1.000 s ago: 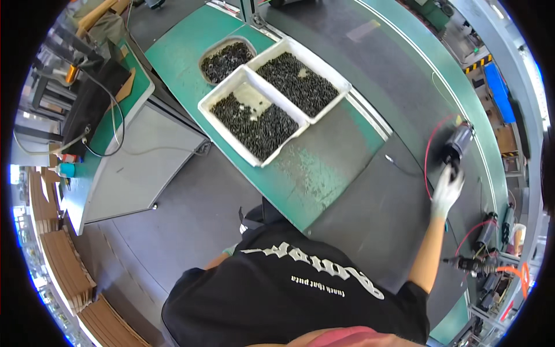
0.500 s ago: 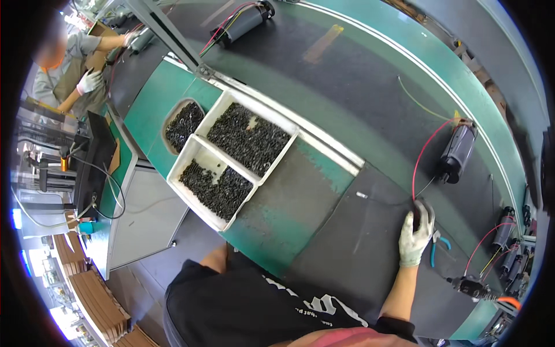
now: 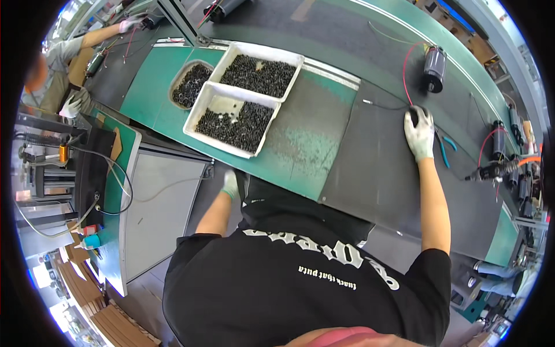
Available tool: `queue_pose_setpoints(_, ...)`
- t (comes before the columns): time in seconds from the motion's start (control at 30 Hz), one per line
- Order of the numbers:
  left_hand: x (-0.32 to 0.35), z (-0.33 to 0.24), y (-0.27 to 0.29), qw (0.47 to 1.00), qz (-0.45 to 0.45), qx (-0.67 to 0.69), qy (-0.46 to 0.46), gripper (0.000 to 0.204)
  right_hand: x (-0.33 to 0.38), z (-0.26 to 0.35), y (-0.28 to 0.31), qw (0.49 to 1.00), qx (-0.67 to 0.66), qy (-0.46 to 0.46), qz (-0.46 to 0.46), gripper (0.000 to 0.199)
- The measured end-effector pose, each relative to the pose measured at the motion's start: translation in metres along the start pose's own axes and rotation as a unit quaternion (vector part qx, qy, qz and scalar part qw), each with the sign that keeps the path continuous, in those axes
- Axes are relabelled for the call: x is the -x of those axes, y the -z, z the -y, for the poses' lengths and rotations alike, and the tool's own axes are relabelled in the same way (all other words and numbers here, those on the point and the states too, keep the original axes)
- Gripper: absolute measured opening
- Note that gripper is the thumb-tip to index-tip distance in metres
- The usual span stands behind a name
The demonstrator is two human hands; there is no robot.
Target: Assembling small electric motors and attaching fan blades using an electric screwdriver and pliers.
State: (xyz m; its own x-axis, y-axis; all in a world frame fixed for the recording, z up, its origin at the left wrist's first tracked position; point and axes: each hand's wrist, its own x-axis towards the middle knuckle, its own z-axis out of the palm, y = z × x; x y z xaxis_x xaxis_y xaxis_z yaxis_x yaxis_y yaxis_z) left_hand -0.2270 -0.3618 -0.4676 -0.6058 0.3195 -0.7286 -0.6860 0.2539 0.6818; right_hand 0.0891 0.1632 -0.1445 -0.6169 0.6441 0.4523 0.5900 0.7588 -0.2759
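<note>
My right hand [image 3: 419, 134], in a whitish glove with dark fingertips, rests on the dark mat with its fingers curled. A thin red wire [image 3: 406, 72] runs from a dark cylindrical motor [image 3: 435, 69] to those fingertips, which close on its end. Beside the fingers lies a black lead [image 3: 386, 106] with a pale tip. Blue-handled pliers [image 3: 444, 151] lie just right of the hand. My left hand [image 3: 230, 184], also gloved, hangs low by the bench's front edge, apart from anything on it; its fingers do not show clearly.
Two white trays [image 3: 189, 128] and a smaller tub [image 3: 172, 95] hold small black parts at left. An upright metal post [image 3: 176, 22] stands behind them. A black tool with an orange hose [image 3: 491, 172] and more motors are at right. A co-worker's gloved hand [image 3: 70, 107] shows far left.
The view has shifted, so the bench sits higher and more of my body shows. My left hand has come into sight. My right hand stays at the red wire's end.
</note>
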Motion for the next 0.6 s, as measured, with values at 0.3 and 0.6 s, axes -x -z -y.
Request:
queue_pose_setpoints(0.3, 0.06, -0.235, 0.014, 0.897, -0.211, 0.061, -0.383, 0.044, 0.004, 0.005, 0.007, 0.999, 0.019, -0.026, -0.001, 0.034)
queue_pose_setpoints(0.6, 0.033, -0.343, 0.086, 0.862, -0.402, -0.066, -0.3, 0.065, -0.014, 0.025, 0.005, 0.99, 0.126, 0.068, -0.012, 0.031)
